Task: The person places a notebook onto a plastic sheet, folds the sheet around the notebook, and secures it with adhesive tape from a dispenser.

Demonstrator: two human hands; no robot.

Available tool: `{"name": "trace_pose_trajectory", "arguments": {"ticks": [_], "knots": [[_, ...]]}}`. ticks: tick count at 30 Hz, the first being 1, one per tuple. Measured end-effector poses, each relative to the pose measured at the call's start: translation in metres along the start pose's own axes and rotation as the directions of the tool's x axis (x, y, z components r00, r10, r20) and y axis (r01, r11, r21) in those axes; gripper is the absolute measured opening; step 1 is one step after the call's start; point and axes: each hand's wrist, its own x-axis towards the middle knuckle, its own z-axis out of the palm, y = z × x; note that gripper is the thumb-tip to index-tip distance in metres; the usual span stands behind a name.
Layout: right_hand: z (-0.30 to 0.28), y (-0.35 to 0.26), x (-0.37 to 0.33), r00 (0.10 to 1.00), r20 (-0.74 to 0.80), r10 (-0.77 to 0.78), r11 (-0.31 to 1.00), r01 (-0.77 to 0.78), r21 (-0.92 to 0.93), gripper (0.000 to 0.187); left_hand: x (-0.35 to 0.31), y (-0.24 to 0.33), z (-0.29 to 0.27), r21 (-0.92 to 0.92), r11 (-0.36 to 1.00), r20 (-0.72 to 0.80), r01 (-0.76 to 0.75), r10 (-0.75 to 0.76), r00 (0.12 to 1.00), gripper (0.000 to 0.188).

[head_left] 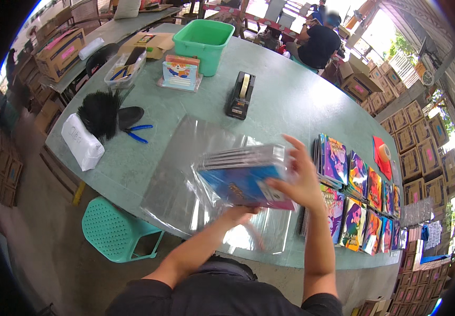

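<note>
Above the table, near its front edge, a stack of notebooks [235, 181] with blue covers is tilted inside a loose clear plastic bag [202, 192]. My left hand [242, 214] holds the stack from below, its fingers partly hidden under it. At the right end, my right hand [305, 176] has its thumb against the cover and its fingers round the far side, slightly blurred. Flat clear plastic sheets [172, 176] lie beneath. To the right, several piles of colourful notebooks [355, 221] stand in two rows.
A tape dispenser [241, 96] stands mid-table, beyond the plastic. Farther left are a green bin [205, 45], small packs [180, 73], a clear tub [124, 71], a black brush [98, 113], blue-handled pliers [139, 132] and a white packet [81, 141]. A stool [112, 229] stands front left.
</note>
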Motion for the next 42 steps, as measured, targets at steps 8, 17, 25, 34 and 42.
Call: {"name": "trace_pose_trajectory", "arguments": {"ticks": [8, 17, 25, 34, 42], "knots": [[0.036, 0.096, -0.038, 0.953, -0.301, 0.029, 0.88, 0.118, 0.46, 0.078, -0.018, 0.171, 0.105, 0.841, 0.449, 0.156, -0.301, 0.333, 0.93, 0.072], [0.017, 0.046, -0.029, 0.93, -0.366, 0.04, 0.728, 0.224, 0.648, 0.049, -0.016, 0.211, 0.16, 0.909, 0.401, -0.078, -0.114, 0.432, 0.899, 0.048], [0.068, 0.136, -0.094, 0.88, -0.468, -0.077, 0.951, 0.206, 0.231, 0.07, -0.035, 0.186, 0.206, 0.473, -0.674, 0.515, -0.568, -0.311, 0.798, 0.04], [0.056, 0.114, -0.086, 0.869, -0.382, -0.314, 0.943, 0.238, -0.233, 0.062, 0.006, 0.206, 0.22, 0.269, -0.8, 0.437, -0.537, -0.395, 0.808, 0.018], [0.06, 0.126, -0.088, 0.859, -0.368, -0.356, 0.921, 0.257, -0.292, 0.058, -0.012, 0.199, 0.26, 0.356, -0.774, 0.718, -0.525, -0.133, 0.683, 0.022]]}}
